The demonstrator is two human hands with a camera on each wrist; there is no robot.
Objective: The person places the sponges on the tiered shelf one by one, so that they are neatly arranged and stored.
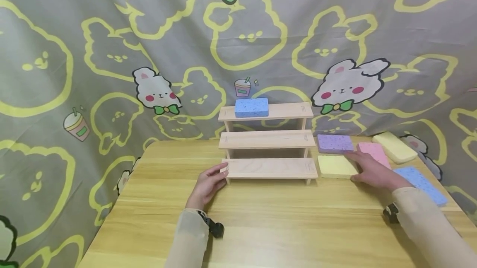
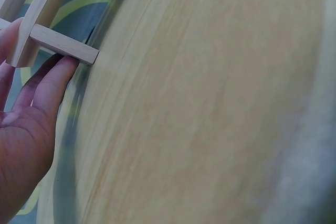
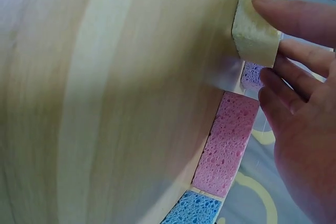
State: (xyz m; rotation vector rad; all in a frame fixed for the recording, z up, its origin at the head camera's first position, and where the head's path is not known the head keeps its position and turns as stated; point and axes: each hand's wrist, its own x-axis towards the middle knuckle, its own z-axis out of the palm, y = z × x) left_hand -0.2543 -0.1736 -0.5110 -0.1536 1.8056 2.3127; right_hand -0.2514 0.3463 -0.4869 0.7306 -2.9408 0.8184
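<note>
The yellow sponge (image 1: 337,167) toward the far right corner of the bench (image 1: 268,218), presumably light and soft, suits a gentle pinch where the right hand (image 1: 376,172) grips its right end, the left hand (image 1: 208,183) holding the wooden rack (image 1: 266,138).

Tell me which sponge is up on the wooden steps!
The blue rectangular sponge on the top shelf of the pale wooden stand. The other blue rectangular sponge, like all the rest, is to the stand's right.

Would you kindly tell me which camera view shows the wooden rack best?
The head view shows the wooden rack best, with all three steps in sight and a blue sponge on the top one. The left wrist view catches only part of it, by the left hand; the right wrist view shows none of it.
</note>
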